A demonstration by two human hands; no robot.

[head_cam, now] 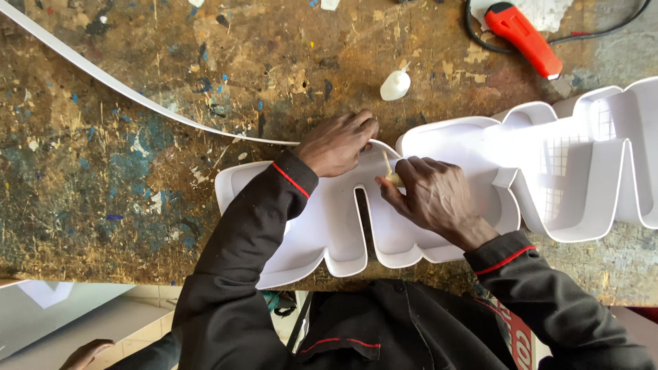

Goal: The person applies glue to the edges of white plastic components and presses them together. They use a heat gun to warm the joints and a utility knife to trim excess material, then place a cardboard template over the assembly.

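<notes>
Now | we glue: left hand (pixel 337 142) presses the white strip (pixel 137 96) onto the white letter tray (pixel 329 226) rim | right hand (pixel 433 194) pinches small glue bottle (pixel 392 175) inside tray | next needs steady pressure along rim.

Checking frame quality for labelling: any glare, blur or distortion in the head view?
Head view: even daylight, sharp focus on both hands; the white plastic channel-letter shell looks bright, near blown out, at right; soft shadows only; slight wide-angle bend along the white plastic strip; no motion blur.
</notes>
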